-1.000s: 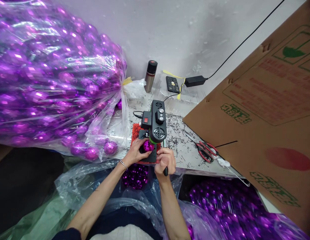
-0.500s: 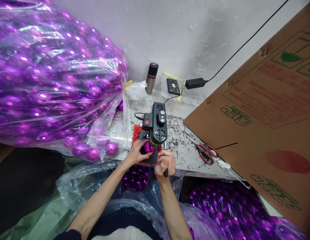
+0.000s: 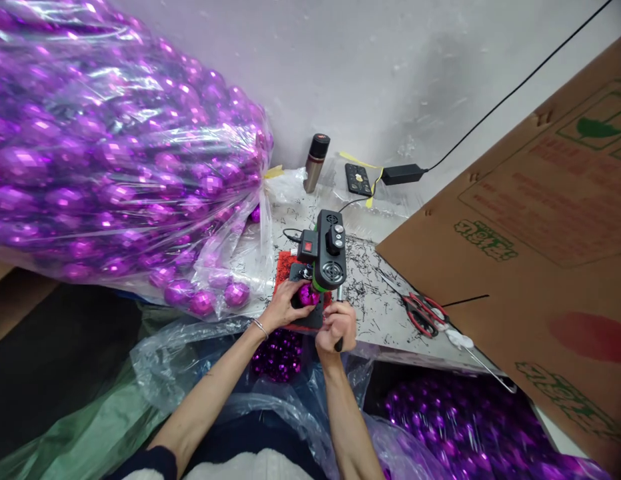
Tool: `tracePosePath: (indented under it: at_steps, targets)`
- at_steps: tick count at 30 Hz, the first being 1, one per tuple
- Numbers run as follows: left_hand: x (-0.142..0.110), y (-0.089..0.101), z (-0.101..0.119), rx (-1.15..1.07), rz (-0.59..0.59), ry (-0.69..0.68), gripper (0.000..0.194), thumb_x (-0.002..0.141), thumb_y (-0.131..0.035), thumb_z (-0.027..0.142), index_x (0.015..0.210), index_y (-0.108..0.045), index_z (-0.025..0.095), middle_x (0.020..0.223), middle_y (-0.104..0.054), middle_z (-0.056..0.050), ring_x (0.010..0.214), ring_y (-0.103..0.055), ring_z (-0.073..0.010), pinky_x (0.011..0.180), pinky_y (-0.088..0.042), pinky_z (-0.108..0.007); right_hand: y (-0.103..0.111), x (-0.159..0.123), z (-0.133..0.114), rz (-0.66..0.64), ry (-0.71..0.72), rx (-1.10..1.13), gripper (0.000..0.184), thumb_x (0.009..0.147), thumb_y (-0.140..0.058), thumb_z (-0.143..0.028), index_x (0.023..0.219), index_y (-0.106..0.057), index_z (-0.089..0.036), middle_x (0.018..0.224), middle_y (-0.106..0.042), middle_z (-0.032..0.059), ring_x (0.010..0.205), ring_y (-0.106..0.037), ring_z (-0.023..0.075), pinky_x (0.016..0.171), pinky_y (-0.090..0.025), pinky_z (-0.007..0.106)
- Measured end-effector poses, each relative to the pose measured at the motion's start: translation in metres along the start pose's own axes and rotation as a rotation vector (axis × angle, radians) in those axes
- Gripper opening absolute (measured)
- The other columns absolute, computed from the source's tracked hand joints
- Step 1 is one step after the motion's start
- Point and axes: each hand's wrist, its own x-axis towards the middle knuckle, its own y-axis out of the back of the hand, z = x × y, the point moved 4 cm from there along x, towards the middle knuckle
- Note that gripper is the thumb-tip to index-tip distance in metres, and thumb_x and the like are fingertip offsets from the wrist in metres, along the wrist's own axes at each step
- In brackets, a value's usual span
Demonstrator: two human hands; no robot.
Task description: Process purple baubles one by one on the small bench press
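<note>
A small black bench drill press (image 3: 331, 250) stands on a red mat (image 3: 285, 267) on the worktable. Under its head, on the black base, my left hand (image 3: 285, 305) grips a shiny purple ball (image 3: 308, 295) between thumb and fingers. A bracelet circles that wrist. My right hand (image 3: 337, 327) is closed around the black-ended lever (image 3: 339, 345) at the machine's front right. The drill head hides the top of the ball, so I cannot tell whether the bit touches it.
A big clear bag of purple balls (image 3: 115, 160) fills the left. Scissors (image 3: 423, 313) lie by a cardboard box (image 3: 520, 267) on the right. Behind are a flask (image 3: 317, 163), a phone (image 3: 357, 179) and a power adapter (image 3: 403, 175). Black shavings litter the tabletop (image 3: 370, 300).
The whole view has shifted, so everything sits slightly further right. Both hands keep their holds, the left on the ball and the right on the lever.
</note>
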Motion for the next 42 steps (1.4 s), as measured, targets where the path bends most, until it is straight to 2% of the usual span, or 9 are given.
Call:
tracePosePath:
  at_steps: [5,10,13,17,22,27,34,37,42]
  targets:
    - [-0.009,0.002,0.006,0.013,0.013,-0.006,0.061,0.085,-0.085,0.041,0.139,-0.064,0.022,0.128,-0.074,-0.012,0.122,-0.069,-0.0312,0.111,-0.053,-0.051,0.005,0.036,-0.019,-0.01,-0.18,-0.008,0.04,0.107,-0.042,-0.022,0.067,-0.05,-0.023,0.067,-0.055,-0.003,0.065,-0.06,0.0132,0.063,-0.044,0.03]
    - [-0.053,0.023,0.025,0.144,-0.019,-0.138,0.067,0.088,-0.083,0.051,0.143,-0.057,0.022,0.138,-0.072,-0.017,0.131,-0.068,-0.035,0.119,-0.048,-0.06,0.006,0.054,-0.03,-0.036,-0.188,0.007,0.043,0.108,-0.044,-0.023,0.065,-0.049,-0.023,0.061,-0.051,-0.0042,0.066,-0.062,0.0138,0.063,-0.045,0.029]
    - [-0.064,0.059,0.032,0.319,0.01,-0.159,0.061,0.098,-0.07,0.05,0.15,-0.053,0.023,0.147,-0.068,-0.017,0.14,-0.064,-0.0347,0.126,-0.042,-0.062,0.004,0.046,-0.029,-0.015,-0.166,0.01,0.044,0.108,-0.044,-0.025,0.065,-0.05,-0.022,0.062,-0.052,-0.0037,0.065,-0.062,0.0138,0.062,-0.045,0.029]
    - [-0.045,0.124,0.022,0.627,0.134,0.015,0.043,0.107,-0.041,0.022,0.145,-0.061,0.014,0.132,-0.076,-0.019,0.128,-0.07,-0.0331,0.119,-0.048,-0.06,0.003,0.038,-0.025,-0.006,-0.177,0.01,0.044,0.109,-0.044,-0.028,0.065,-0.05,-0.023,0.064,-0.055,-0.0027,0.066,-0.062,0.0143,0.061,-0.045,0.029]
    - [-0.03,0.169,0.002,0.713,-0.04,0.252,0.047,0.103,-0.044,0.016,0.144,-0.067,0.016,0.12,-0.08,-0.017,0.107,-0.077,-0.0309,0.1,-0.058,-0.047,0.004,0.036,-0.023,-0.018,-0.194,-0.015,0.043,0.109,-0.043,-0.03,0.067,-0.05,-0.023,0.067,-0.058,-0.0017,0.068,-0.063,0.0148,0.065,-0.048,0.031]
    - [-0.04,0.165,-0.001,0.579,-0.278,0.23,0.043,0.095,-0.07,0.051,0.129,-0.076,0.025,0.12,-0.081,-0.012,0.111,-0.076,-0.0325,0.096,-0.056,-0.038,0.003,0.035,-0.023,0.004,-0.179,0.008,0.043,0.108,-0.042,-0.026,0.067,-0.05,-0.023,0.064,-0.054,-0.0034,0.068,-0.062,0.0144,0.065,-0.047,0.03]
    - [-0.041,0.152,-0.001,0.605,-0.232,0.198,0.048,0.084,-0.079,0.066,0.109,-0.078,0.024,0.082,-0.078,-0.008,0.089,-0.077,-0.0327,0.094,-0.054,-0.043,0.003,0.034,-0.023,-0.013,-0.184,0.006,0.042,0.109,-0.042,-0.027,0.068,-0.051,-0.024,0.066,-0.055,-0.0029,0.068,-0.063,0.0146,0.063,-0.047,0.03]
    - [-0.035,0.153,0.004,0.394,-0.081,0.241,0.057,0.084,-0.074,0.072,0.115,-0.076,0.023,0.103,-0.081,-0.01,0.097,-0.076,-0.0308,0.093,-0.056,-0.041,0.003,0.032,-0.022,-0.022,-0.189,0.016,0.041,0.108,-0.042,-0.027,0.068,-0.051,-0.023,0.067,-0.057,-0.0023,0.069,-0.063,0.0148,0.064,-0.047,0.031]
    - [-0.031,0.133,0.01,-0.412,0.289,0.43,0.075,0.082,-0.076,0.07,0.136,-0.067,0.019,0.13,-0.076,-0.012,0.112,-0.074,-0.027,0.096,-0.061,-0.04,0.003,0.032,-0.023,-0.029,-0.197,0.015,0.04,0.108,-0.042,-0.026,0.07,-0.052,-0.023,0.07,-0.059,-0.0013,0.07,-0.063,0.0146,0.065,-0.047,0.03]
